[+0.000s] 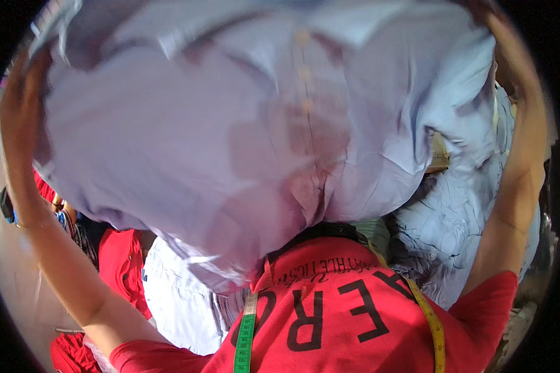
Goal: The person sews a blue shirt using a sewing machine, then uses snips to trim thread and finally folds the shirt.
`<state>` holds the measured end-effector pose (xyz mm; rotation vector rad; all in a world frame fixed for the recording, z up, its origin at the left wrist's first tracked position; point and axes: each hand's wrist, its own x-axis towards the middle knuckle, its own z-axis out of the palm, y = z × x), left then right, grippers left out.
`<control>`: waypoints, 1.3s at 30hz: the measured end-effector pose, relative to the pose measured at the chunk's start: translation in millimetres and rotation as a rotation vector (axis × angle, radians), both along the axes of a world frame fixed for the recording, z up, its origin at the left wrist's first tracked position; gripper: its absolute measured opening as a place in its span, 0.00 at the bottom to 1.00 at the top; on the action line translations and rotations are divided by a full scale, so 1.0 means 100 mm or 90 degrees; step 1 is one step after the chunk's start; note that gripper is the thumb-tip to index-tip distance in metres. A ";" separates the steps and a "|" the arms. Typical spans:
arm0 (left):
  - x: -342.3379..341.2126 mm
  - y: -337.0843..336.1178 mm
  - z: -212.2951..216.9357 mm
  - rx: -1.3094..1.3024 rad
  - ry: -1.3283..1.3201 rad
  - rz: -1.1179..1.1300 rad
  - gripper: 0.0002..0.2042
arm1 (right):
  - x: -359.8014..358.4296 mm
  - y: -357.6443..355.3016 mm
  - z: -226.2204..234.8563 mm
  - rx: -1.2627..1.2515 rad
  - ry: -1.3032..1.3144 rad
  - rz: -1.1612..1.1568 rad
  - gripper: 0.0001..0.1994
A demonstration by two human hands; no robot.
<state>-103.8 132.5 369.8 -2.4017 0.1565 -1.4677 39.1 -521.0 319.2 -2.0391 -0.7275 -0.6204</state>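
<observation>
- shirt: pale lilac, buttoned front, held up spread wide right in front of the camera; fills most of the view, button strip runs down its middle, hem hangs crumpled at the bottom.
- left hand: raised at the shirt's left edge, touching the cloth; fingers lost behind the fabric, can't tell if they're closed on it.
- right hand: raised at the shirt's top right corner, mostly cut by the rim; finger state can't tell.
- tape measure: green/yellow, draped round the neck, below the shirt, lying on the person's red tee.
- pile of light blue shirts: just right of and below the shirt, crumpled.
- white garment: below the shirt, left of tee.
- red cloth: below shirt's left side.
</observation>
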 end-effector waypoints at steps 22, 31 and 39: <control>2.06 -0.87 -3.77 -0.269 0.247 -0.111 0.07 | 0.85 1.64 -3.26 -0.297 -0.117 -0.281 0.12; 1.57 -1.69 -3.58 -0.558 0.676 -0.417 0.11 | 0.48 2.12 -3.11 -0.186 0.223 0.162 0.14; 1.67 -1.75 -3.63 -0.463 0.615 -0.418 0.09 | 0.57 2.22 -3.11 -0.255 0.328 0.084 0.10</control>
